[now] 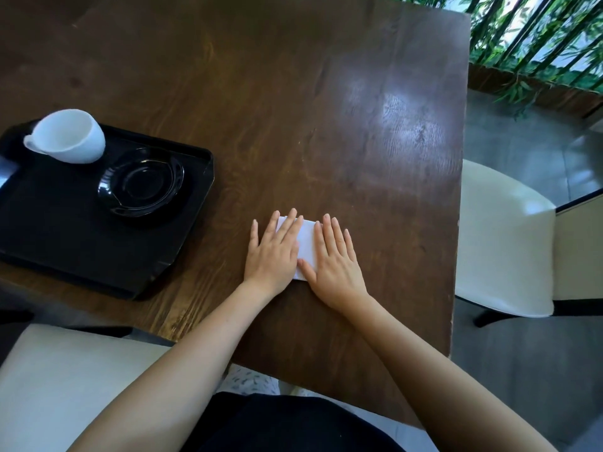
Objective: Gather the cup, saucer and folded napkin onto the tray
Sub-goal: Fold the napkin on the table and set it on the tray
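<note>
A black rectangular tray [65,236] lies on the left of the dark wooden table. On it stands a white cup [70,137] at the far left, and a glossy black saucer [143,184] sits beside it toward the right. A white folded napkin [306,243] lies on the table right of the tray. My left hand [274,252] and my right hand [336,259] rest flat on the napkin with fingers spread, covering most of it.
The wooden table [326,109] ends at its right edge near a white chair seat [502,243]. Another white seat [62,386] is at the lower left. Green plants behind dark bars fill the upper right.
</note>
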Available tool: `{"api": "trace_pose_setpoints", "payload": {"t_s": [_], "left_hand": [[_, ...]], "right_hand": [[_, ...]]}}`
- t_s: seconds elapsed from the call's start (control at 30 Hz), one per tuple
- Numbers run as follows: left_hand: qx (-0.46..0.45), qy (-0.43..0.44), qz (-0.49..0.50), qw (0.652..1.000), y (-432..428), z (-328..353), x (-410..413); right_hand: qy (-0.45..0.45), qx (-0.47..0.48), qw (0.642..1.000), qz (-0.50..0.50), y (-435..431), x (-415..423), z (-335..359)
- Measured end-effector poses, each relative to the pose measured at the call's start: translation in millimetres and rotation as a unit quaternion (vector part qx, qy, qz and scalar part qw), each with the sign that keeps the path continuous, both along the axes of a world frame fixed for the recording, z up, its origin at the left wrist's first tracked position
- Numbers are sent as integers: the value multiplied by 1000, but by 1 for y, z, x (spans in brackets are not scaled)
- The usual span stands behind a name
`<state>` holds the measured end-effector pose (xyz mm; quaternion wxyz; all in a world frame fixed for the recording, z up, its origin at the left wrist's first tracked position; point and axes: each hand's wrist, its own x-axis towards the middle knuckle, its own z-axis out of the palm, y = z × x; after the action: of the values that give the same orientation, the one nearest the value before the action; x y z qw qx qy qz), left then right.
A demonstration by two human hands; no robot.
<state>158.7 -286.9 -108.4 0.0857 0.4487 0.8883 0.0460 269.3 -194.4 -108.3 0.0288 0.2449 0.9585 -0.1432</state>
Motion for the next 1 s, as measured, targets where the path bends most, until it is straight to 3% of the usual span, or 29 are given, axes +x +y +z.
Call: {"api": "trace_pose_setpoints", "payload": {"t_s": [0.33,0.43,0.53,0.7,1.0], "left_hand": [[6,-18,11,1000,1,-6,0],[5,-17,11,1000,1,-6,0],[1,-8,9,1000,2,-8,0],[-11,1,-2,1000,0,-8,-2],[-13,-34,-14,999,-2,-4,-6]], "right_hand": [[-43,38,998,24,9,25,2],[-56,31,998,-16,20,41,10],[-12,23,998,-64,27,42,20],[8,2,999,36,-1,3,11],[-5,-11,996,85,14,15,2]]}}
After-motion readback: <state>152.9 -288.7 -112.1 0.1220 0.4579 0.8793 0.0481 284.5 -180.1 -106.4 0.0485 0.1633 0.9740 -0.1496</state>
